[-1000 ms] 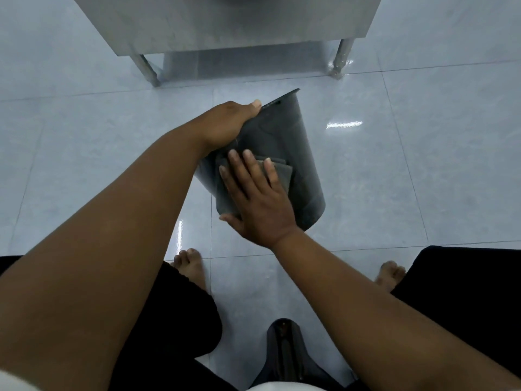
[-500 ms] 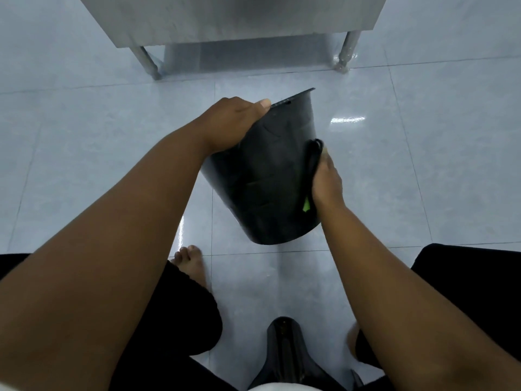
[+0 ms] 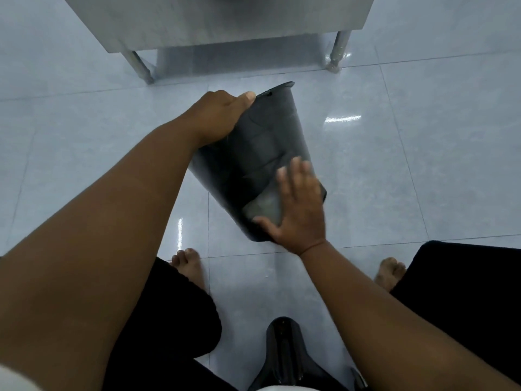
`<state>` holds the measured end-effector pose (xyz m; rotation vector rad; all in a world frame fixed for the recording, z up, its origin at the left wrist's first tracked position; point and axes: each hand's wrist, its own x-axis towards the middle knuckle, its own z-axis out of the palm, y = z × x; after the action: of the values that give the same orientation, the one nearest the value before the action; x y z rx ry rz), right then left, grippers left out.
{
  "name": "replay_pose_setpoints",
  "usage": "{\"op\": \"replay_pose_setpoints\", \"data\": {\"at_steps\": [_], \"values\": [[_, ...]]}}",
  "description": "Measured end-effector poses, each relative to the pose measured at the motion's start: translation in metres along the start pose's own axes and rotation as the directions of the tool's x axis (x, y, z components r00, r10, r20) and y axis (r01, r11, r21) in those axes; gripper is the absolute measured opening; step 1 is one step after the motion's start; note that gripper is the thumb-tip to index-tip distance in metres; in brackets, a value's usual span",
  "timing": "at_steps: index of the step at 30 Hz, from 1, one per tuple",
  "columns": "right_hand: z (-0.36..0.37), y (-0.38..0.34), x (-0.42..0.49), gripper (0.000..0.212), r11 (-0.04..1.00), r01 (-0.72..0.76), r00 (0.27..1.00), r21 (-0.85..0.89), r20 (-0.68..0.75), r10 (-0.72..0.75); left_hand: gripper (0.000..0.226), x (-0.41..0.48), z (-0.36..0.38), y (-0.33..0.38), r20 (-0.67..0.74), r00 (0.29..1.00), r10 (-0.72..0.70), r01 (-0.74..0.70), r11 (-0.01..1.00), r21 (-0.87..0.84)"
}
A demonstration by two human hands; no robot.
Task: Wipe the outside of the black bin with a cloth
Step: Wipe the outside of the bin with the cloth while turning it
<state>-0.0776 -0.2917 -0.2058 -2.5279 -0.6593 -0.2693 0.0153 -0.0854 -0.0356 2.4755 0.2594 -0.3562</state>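
The black bin is tilted off the floor, its rim pointing away from me and its base towards my knees. My left hand grips the bin's rim at the upper left, thumb over the edge. My right hand lies flat with spread fingers on the bin's lower side, pressing a dark grey cloth against the wall near the base. Only a patch of the cloth shows beside my palm.
A steel table on metal legs stands just beyond the bin. Glossy pale tiles cover the floor. My bare feet and black-clad knees frame the near floor, with a dark glossy object between them.
My right hand came round from the bin's right side onto its near face and slid down towards the base with the cloth. The left hand kept its grip on the rim.
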Motion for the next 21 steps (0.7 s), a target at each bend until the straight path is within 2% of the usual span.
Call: {"op": "replay_pose_setpoints", "data": {"at_steps": [1, 2, 3, 5, 6, 7, 8, 10, 12, 13, 17, 19, 21], "values": [[-0.008, 0.011, 0.005, 0.094, 0.961, -0.214, 0.977, 0.176, 0.052, 0.209, 0.061, -0.001, -0.001, -0.002, 0.010, 1.000, -0.001, 0.002, 1.000, -0.015], [-0.015, 0.019, 0.010, 0.088, 0.838, -0.424, 0.905, 0.342, 0.151, 0.397, 0.060, -0.002, -0.001, -0.004, 0.022, 1.000, 0.001, 0.000, 0.999, -0.035], [-0.020, 0.024, 0.016, 0.077, 0.691, -0.579, 0.814, 0.433, 0.255, 0.522, 0.060, -0.002, 0.000, -0.004, 0.036, 0.999, 0.010, -0.008, 0.999, -0.052], [-0.025, 0.026, 0.032, 0.062, 0.492, -0.749, 0.659, 0.444, 0.415, 0.628, 0.058, -0.004, 0.002, -0.003, 0.060, 0.998, 0.034, -0.030, 0.997, -0.075], [-0.029, 0.022, 0.045, 0.061, 0.452, -0.776, 0.623, 0.439, 0.425, 0.656, 0.056, -0.004, 0.003, -0.002, 0.071, 0.997, 0.043, -0.036, 0.995, -0.096], [-0.034, 0.013, 0.058, 0.064, 0.461, -0.768, 0.629, 0.444, 0.388, 0.674, 0.055, -0.005, 0.003, -0.002, 0.082, 0.996, 0.046, -0.036, 0.992, -0.123], [-0.038, 0.001, 0.072, 0.071, 0.518, -0.727, 0.671, 0.451, 0.306, 0.675, 0.057, -0.006, 0.004, -0.001, 0.094, 0.994, 0.046, -0.031, 0.988, -0.152], [-0.040, -0.032, 0.093, 0.085, 0.732, -0.564, 0.812, 0.383, 0.098, 0.575, 0.062, -0.009, 0.005, 0.003, 0.094, 0.995, 0.028, -0.008, 0.978, -0.207], [-0.034, -0.064, 0.098, 0.091, 0.925, -0.351, 0.931, 0.148, -0.048, 0.361, 0.069, -0.011, 0.007, 0.006, 0.100, 0.995, 0.013, 0.012, 0.970, -0.243], [-0.031, -0.075, 0.094, 0.092, 0.963, -0.267, 0.959, 0.042, -0.082, 0.270, 0.074, -0.013, 0.007, 0.007, 0.120, 0.993, 0.006, 0.025, 0.965, -0.260], [-0.020, -0.070, 0.083, 0.093, 0.994, -0.016, 0.998, -0.106, -0.056, 0.010, 0.082, -0.018, 0.001, 0.003, 0.170, 0.985, -0.036, 0.092, 0.938, -0.333], [-0.019, -0.063, 0.078, 0.088, 0.991, 0.062, 0.996, -0.120, -0.057, -0.069, 0.090, -0.019, 0.001, 0.003, 0.162, 0.985, -0.054, 0.104, 0.942, -0.318], [-0.016, -0.061, 0.071, 0.079, 0.952, 0.257, 0.964, -0.166, -0.030, -0.266, 0.102, -0.017, 0.001, 0.002, 0.144, 0.986, -0.085, 0.123, 0.953, -0.276]]}}
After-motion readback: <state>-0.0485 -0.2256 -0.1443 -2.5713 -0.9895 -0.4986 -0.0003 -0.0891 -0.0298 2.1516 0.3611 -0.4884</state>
